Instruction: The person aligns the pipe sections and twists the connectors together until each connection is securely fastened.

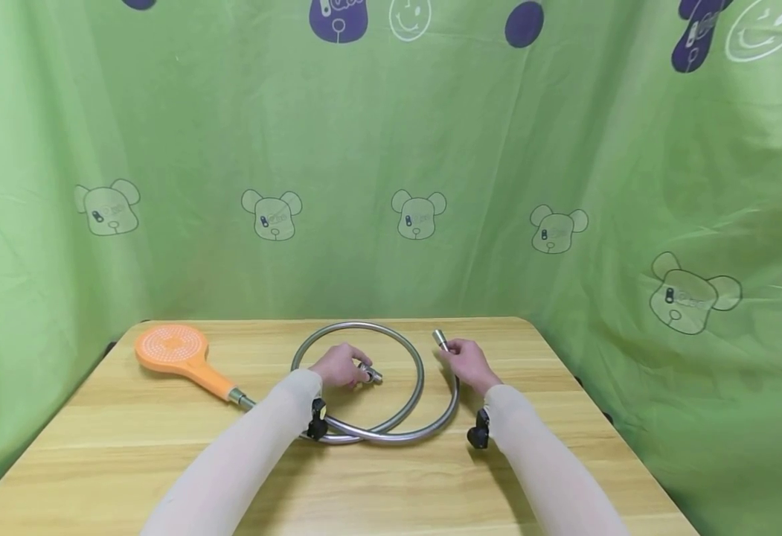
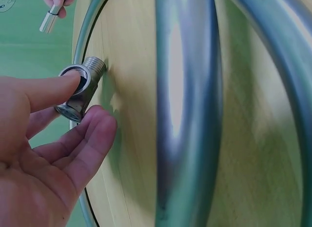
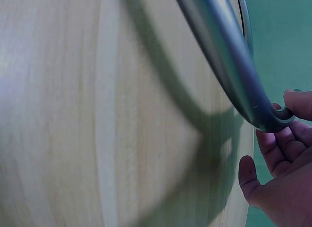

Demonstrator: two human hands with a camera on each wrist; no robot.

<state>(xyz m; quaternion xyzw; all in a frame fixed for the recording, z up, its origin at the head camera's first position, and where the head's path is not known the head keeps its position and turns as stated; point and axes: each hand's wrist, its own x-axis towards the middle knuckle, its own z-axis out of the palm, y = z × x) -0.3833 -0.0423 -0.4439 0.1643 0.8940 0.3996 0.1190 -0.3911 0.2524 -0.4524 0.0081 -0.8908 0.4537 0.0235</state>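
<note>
My left hand (image 1: pixel 341 365) pinches a small metal pipe fitting (image 2: pixel 78 88) between thumb and fingers, inside the loop of hose. The fitting has a threaded end and a round opening under the thumb. On the right, my right hand (image 1: pixel 469 363) grips the silver shower hose (image 1: pixel 420 372) just below its metal end connector (image 1: pixel 439 338), which points up and away. In the right wrist view the hose (image 3: pixel 234 66) bends up into the fingers, casting a shadow on the wood. The hose's other end joins an orange shower head (image 1: pixel 173 346) lying face up at the left.
A light wooden table (image 1: pixel 391 491) carries everything. Green curtain (image 1: pixel 350 260) with bear prints hangs behind it and along both sides. The hose loop crosses over itself near the left forearm (image 1: pixel 250 447).
</note>
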